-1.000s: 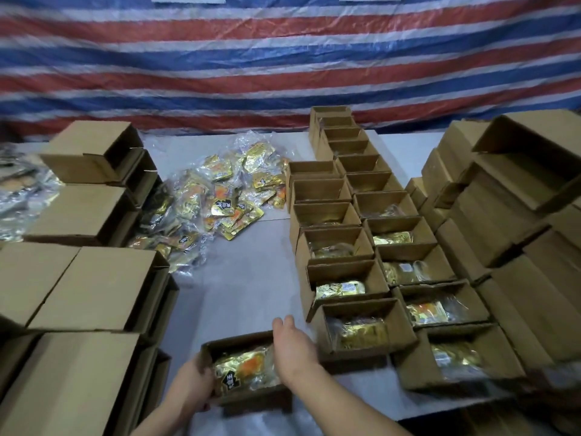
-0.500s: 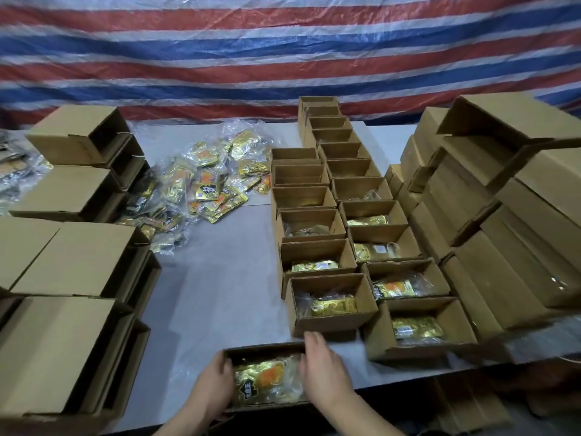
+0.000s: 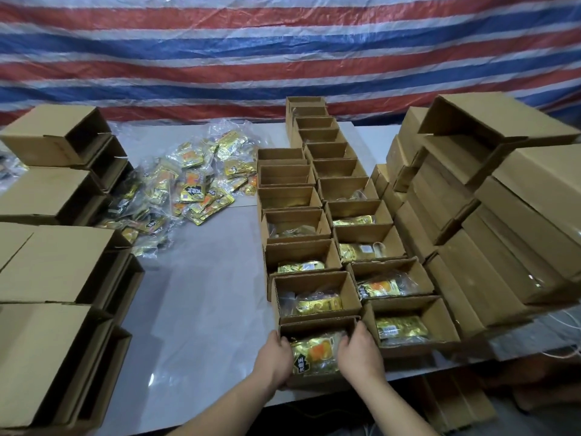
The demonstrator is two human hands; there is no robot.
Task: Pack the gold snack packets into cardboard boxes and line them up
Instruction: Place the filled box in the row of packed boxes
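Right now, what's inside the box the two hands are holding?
Inside the held box lies a gold snack packet in clear wrap, with an orange picture. The left hand and right hand hide its ends; anything underneath is covered.

Makeshift packing workshop: striped tarp (image 3: pixel 283 58) backdrop, stacked cardboard boxes (image 3: pixel 503 215), table (image 3: pixel 204 294).
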